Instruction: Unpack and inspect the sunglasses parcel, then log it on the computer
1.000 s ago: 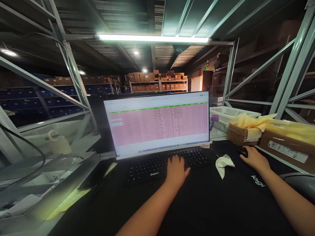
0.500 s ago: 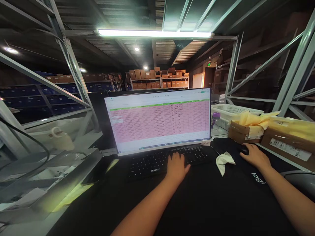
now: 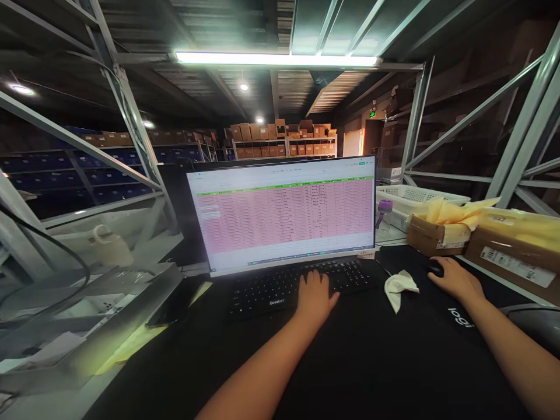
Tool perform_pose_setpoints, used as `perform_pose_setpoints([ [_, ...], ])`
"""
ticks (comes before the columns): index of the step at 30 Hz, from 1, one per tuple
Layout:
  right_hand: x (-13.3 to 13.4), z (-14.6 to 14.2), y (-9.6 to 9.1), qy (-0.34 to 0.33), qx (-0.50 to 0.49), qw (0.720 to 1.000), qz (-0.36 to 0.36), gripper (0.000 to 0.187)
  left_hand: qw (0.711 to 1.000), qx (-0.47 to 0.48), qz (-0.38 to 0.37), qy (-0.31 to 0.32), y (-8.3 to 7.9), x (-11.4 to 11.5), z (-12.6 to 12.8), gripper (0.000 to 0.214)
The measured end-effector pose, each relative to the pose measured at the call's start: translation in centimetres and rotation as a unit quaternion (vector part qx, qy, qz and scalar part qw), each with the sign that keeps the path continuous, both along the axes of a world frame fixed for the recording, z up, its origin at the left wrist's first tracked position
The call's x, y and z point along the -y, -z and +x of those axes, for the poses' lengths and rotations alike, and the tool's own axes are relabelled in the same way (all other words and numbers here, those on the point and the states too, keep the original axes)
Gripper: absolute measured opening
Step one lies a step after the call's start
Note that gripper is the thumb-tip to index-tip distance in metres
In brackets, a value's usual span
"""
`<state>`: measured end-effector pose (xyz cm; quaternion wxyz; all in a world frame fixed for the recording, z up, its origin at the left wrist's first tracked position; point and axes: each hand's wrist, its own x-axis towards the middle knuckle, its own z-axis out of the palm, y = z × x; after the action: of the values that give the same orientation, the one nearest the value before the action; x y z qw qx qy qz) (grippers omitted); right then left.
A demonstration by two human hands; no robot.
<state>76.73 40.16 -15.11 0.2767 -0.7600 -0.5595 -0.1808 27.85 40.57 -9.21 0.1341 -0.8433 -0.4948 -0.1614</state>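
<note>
My left hand (image 3: 314, 297) rests with spread fingers on the right half of a black keyboard (image 3: 262, 294). My right hand (image 3: 457, 280) lies over a black computer mouse (image 3: 436, 268), its fingers curved round it, at the right of the black desk mat (image 3: 350, 356). Behind the keyboard stands a monitor (image 3: 284, 216) showing a spreadsheet with pink rows and a green header line. A crumpled white tissue (image 3: 400, 286) lies on the mat between my two hands.
At the right stand cardboard boxes (image 3: 511, 265) with yellow envelopes (image 3: 459, 211), white plastic baskets (image 3: 424, 197) and a purple-topped object (image 3: 384, 209). A clear-walled bin (image 3: 126, 326) lies left. Metal uprights (image 3: 415, 116) frame the desk; shelves of cartons (image 3: 262, 133) stand behind.
Both hands stay in place, on the keyboard and on the mouse. The whole view has shifted very slightly.
</note>
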Motion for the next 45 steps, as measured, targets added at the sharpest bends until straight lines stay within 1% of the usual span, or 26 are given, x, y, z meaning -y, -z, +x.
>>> perform_pose_setpoints([
  [7, 0.4, -0.6, -0.5, -0.025, -0.018, 1.0, 0.001, 0.051, 1.0, 0.0, 0.002, 0.002, 0.0, 0.1, -0.1, 0.051],
  [12, 0.9, -1.2, -1.0, -0.03, -0.028, 0.999, -0.004, 0.049, 1.0, -0.002, -0.001, 0.0, -0.1, 0.2, -0.1, 0.055],
  [18, 1.4, -1.8, -1.5, -0.024, -0.032, 0.999, -0.031, 0.053, 1.0, -0.005, -0.001, 0.0, -0.2, 0.3, -0.1, 0.054],
  [25, 2.0, -2.7, -2.3, -0.006, -0.036, 0.997, -0.067, 0.052, 1.0, -0.009, -0.006, 0.005, -0.2, 0.3, -0.1, 0.058],
  [32, 2.7, -3.6, -3.2, 0.012, -0.041, 0.994, -0.104, 0.057, 1.0, -0.01, -0.008, 0.001, -0.1, 0.2, -0.1, 0.056],
  [38, 3.1, -4.0, -3.5, 0.025, -0.052, 0.991, -0.118, 0.054, 1.0, -0.014, -0.008, -0.001, -0.3, 0.3, -0.1, 0.057],
  [45, 3.3, -4.5, -4.0, 0.014, -0.056, 0.99, -0.13, 0.054, 1.0, -0.018, -0.01, 0.0, -0.5, 0.4, -0.2, 0.057],
])
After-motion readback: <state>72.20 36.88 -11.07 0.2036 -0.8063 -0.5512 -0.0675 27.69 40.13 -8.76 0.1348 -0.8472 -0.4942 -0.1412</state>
